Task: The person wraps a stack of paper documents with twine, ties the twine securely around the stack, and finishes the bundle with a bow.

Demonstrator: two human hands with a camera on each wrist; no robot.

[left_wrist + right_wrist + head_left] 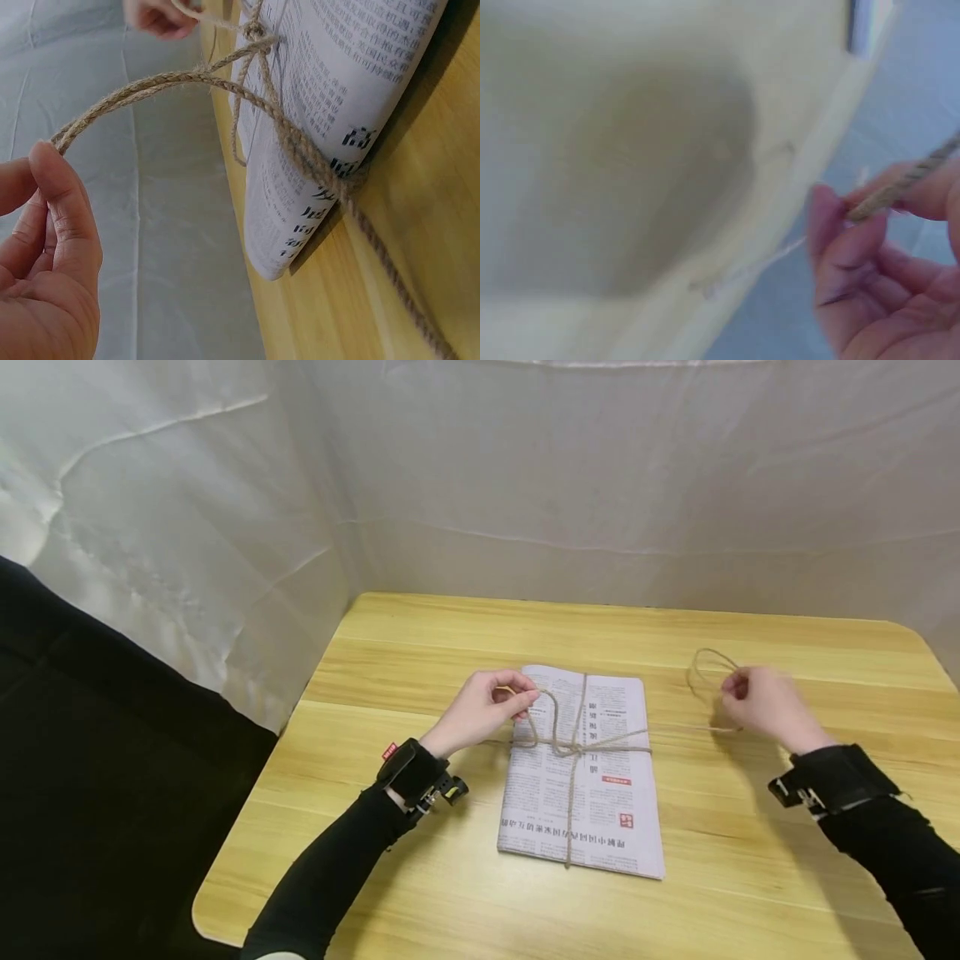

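Flat on the table lies a folded newspaper, bound crosswise with twine that is knotted near its middle. One strand runs the length of the paper and another crosses it, the two meeting at the knot.

At the paper's left far corner, the left hand pinches a loop of the twine between thumb and fingers, the loop arching up from the knot to the fingertips. From the left wrist view the doubled strand rises off the paper's edge to the thumb, and another length trails away along the table beside the paper.

Well to the right of the paper, the right hand is raised just above the table with its fingers curled around the other end of the twine. A thin strand stretches from the knot to this hand, and a slack loop curls out beyond its fingers. The right wrist view is blurred, but it shows the twine end nipped between the fingertips.

White cloth hangs behind and to the left of the table.
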